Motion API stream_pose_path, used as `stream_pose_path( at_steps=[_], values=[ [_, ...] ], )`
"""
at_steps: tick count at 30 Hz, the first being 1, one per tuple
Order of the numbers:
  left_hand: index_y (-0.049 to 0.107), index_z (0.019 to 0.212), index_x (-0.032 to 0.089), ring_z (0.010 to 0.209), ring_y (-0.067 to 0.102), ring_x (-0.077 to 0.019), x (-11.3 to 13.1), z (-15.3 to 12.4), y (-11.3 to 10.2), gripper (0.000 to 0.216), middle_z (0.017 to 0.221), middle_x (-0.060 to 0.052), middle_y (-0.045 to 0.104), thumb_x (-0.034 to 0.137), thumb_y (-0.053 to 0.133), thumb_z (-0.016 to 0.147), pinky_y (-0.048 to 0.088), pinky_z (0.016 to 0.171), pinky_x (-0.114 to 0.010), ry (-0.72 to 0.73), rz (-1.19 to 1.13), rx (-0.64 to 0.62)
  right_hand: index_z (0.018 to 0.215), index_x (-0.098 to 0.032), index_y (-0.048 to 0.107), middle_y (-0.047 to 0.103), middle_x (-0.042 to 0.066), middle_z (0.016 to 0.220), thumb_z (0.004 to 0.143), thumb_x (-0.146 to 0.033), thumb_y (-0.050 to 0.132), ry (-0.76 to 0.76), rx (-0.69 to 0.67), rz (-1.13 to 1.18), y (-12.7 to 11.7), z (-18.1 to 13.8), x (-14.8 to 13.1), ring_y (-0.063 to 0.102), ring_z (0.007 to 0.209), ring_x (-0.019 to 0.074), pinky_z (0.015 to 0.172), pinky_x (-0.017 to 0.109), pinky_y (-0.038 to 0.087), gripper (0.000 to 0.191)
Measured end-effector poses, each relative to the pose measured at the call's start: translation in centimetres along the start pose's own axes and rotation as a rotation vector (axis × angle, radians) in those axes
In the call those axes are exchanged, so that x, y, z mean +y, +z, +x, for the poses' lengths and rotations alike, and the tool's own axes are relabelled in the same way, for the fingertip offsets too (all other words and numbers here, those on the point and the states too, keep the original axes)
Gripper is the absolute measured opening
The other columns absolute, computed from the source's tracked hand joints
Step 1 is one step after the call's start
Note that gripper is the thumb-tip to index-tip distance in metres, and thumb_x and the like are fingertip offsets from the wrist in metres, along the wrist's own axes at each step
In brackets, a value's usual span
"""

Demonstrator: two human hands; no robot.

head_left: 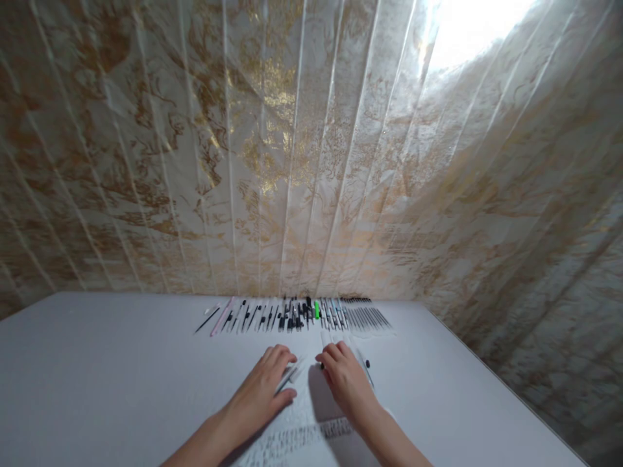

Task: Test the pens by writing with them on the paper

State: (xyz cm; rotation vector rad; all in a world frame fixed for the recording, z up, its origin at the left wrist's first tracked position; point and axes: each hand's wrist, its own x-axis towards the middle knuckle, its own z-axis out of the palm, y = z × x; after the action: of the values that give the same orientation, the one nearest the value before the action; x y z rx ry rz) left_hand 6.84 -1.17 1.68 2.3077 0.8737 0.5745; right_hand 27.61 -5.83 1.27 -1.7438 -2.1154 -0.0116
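My left hand (267, 381) is over the table, its thumb and fingers curled around a pale, slim pen (288, 377) that points up and right. Close by, my right hand (344, 373) has its fingers bent together, with a small black piece (322, 366) at the fingertips. That piece looks like a pen cap, though most of it is hidden. Beneath both hands lies a white sheet with dark handwriting (302, 436). Just right of my right hand rests another thin pen (368, 375) with a black cap beside it.
A long row of pens (260, 318) runs along the back of the white table (121, 370). One bright green highlighter (317, 310) stands out, and thin grey refills (367, 318) lie at its right end. Behind hangs a patterned curtain (257, 162).
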Motion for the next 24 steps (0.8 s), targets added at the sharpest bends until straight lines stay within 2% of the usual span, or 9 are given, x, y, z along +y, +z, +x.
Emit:
stream_pose_path(
  at_steps=[4,7,10,13,15,17,20,22,24],
  values=[
    [0.054,0.109,0.019,0.104,0.049,-0.0239,-0.2,0.2,0.4,0.029,0.11,-0.007,0.055,0.017,0.059,0.08,0.039,0.091,-0.036,-0.079,0.142,0.007,0.071,-0.019,0.065,0.064,0.009,0.082,0.077,0.006,0.047,0.073,0.016,0.031,1.7,0.9,-0.8,0.053,0.084,0.0264,0.075,0.036,0.044,0.031],
    [0.055,0.106,0.018,0.1,0.05,-0.0248,-0.2,0.4,0.9,0.025,0.106,-0.006,0.057,0.023,0.062,0.082,0.039,0.087,-0.035,-0.093,0.25,0.026,0.079,-0.019,0.066,0.064,0.009,0.086,0.075,0.005,0.046,0.123,0.046,0.124,1.7,0.8,-0.9,0.055,0.086,0.0257,0.077,0.036,0.045,0.031],
    [0.057,0.099,0.017,0.097,0.053,-0.0261,0.5,0.8,1.3,0.018,0.102,-0.007,0.059,0.024,0.063,0.084,0.041,0.083,-0.036,-0.127,0.399,0.024,0.093,-0.018,0.065,0.062,0.007,0.086,0.078,-0.008,0.05,0.239,0.09,0.507,0.8,0.8,-1.2,0.059,0.08,0.0216,0.073,0.034,0.048,0.023],
    [0.059,0.094,0.016,0.093,0.056,-0.0266,1.2,1.1,1.7,0.008,0.098,-0.009,0.062,0.016,0.057,0.086,0.043,0.079,-0.037,-0.151,0.569,-0.011,0.102,-0.016,0.059,0.059,0.005,0.083,0.083,-0.024,0.045,0.375,0.111,0.95,0.1,0.8,-1.7,0.062,0.072,0.0185,0.063,0.03,0.051,0.025],
    [0.06,0.093,0.014,0.092,0.057,-0.0276,1.2,1.2,1.9,0.011,0.096,-0.01,0.063,0.009,0.054,0.085,0.043,0.078,-0.038,-0.157,0.634,-0.023,0.102,-0.015,0.055,0.057,0.006,0.083,0.085,-0.029,0.038,0.399,0.082,1.092,0.2,0.6,-2.1,0.062,0.07,0.0171,0.059,0.027,0.051,0.028],
    [0.06,0.092,0.012,0.092,0.057,-0.0288,0.8,1.1,2.1,0.017,0.095,-0.012,0.063,0.002,0.05,0.084,0.043,0.078,-0.04,-0.157,0.662,-0.023,0.099,-0.015,0.054,0.055,0.004,0.077,0.085,-0.029,0.036,0.382,0.035,1.096,0.7,0.2,-2.3,0.058,0.062,0.0148,0.054,0.025,0.048,0.027],
    [0.059,0.091,0.012,0.092,0.055,-0.0289,0.0,0.8,2.3,0.022,0.095,-0.012,0.062,-0.003,0.047,0.082,0.042,0.079,-0.041,-0.138,0.683,-0.037,0.094,-0.017,0.055,0.048,-0.002,0.063,0.085,-0.025,0.04,0.342,0.009,0.895,1.7,-0.3,-2.3,0.047,0.052,0.0134,0.05,0.024,0.041,0.019],
    [0.057,0.09,0.013,0.092,0.054,-0.028,-0.4,0.5,2.3,0.021,0.094,-0.011,0.06,-0.003,0.047,0.082,0.041,0.079,-0.04,-0.112,0.674,-0.053,0.093,-0.019,0.057,0.05,-0.002,0.063,0.081,-0.017,0.048,0.32,0.013,0.777,2.2,-0.5,-2.4,0.048,0.059,0.0155,0.059,0.027,0.042,0.015],
    [0.056,0.089,0.014,0.092,0.053,-0.0272,-0.7,0.3,2.1,0.019,0.094,-0.01,0.059,-0.001,0.047,0.084,0.04,0.08,-0.04,-0.081,0.652,-0.073,0.091,-0.019,0.061,0.056,0.002,0.074,0.077,-0.008,0.052,0.272,0.005,0.647,2.5,-0.6,-2.5,0.052,0.074,0.0194,0.072,0.031,0.041,0.02]
  ],
)
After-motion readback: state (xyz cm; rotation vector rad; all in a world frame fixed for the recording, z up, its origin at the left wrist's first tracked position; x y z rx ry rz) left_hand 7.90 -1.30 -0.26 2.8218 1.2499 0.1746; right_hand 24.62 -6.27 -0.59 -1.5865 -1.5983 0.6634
